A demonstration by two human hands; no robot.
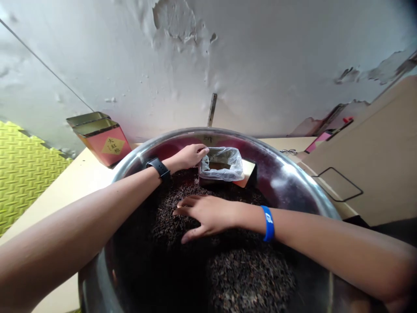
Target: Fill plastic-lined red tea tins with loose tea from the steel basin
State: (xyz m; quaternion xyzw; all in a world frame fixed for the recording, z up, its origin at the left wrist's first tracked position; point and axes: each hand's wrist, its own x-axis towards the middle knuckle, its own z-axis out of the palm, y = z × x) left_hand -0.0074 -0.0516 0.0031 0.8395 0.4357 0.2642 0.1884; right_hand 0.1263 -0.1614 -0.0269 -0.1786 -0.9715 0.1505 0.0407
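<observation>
A large metal basin [286, 174] holds loose dark tea leaves [250, 278]. Against its far inner wall rests a tea tin lined with a clear plastic bag [223, 174], mouth up, the bag folded over its rim. My left hand [190, 155], with a black watch at the wrist, grips the left corner of that lined rim. Lower down, my right hand [208, 217] is spread palm down on or just above the leaves, fingers apart; its palm side is hidden. A gold and pink box-like piece [246, 173] sits right of the lined tin, partly covered by it.
Left of the basin, open pink tea tins [110, 141] stand on a pale tabletop [61, 191]. Yellow foam matting [29, 169] lies at far left. Behind is a peeling wall [146, 65]. A beige panel with a dark wire loop [339, 184] is at right.
</observation>
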